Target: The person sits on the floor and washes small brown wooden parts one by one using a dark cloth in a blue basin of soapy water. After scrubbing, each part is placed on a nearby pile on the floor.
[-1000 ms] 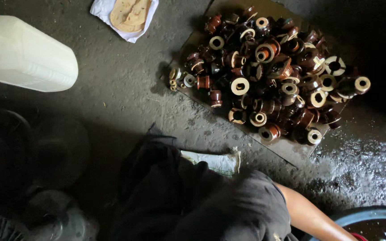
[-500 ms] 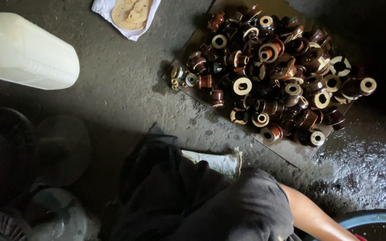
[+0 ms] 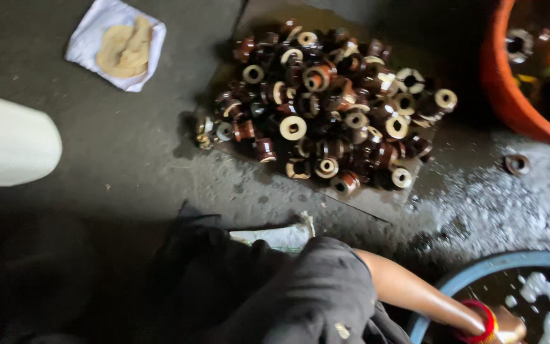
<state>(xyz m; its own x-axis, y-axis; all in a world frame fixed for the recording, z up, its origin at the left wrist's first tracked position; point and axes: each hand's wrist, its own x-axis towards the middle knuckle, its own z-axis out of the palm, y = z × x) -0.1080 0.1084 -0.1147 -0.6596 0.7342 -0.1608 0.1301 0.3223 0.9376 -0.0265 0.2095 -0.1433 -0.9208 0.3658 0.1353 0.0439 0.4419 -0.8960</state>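
Observation:
My right hand (image 3: 512,326) is low at the bottom right, inside a blue basin (image 3: 479,266) of dark water with white foam. Red bangles (image 3: 482,321) circle its wrist, and the frame's edge cuts off the fingers. The bare forearm reaches there past my knee in dark cloth (image 3: 300,293). My left hand is out of sight. Further from me lies a heap of brown glazed ceramic spools (image 3: 332,108) with pale ends, on a flat board (image 3: 364,199). One spool (image 3: 517,164) lies alone on the wet floor.
An orange tub (image 3: 501,76) holding dark water and more pieces stands at the top right. A white plastic jug (image 3: 7,143) lies at the left edge. A white cloth (image 3: 90,38) with flat bread on it is at the top left. The concrete floor is wet with white specks near the basin.
The view has swung to the right, so the jug has slid to the left edge and the orange tub and more of the blue basin have appeared. My right wrist now shows in the basin.

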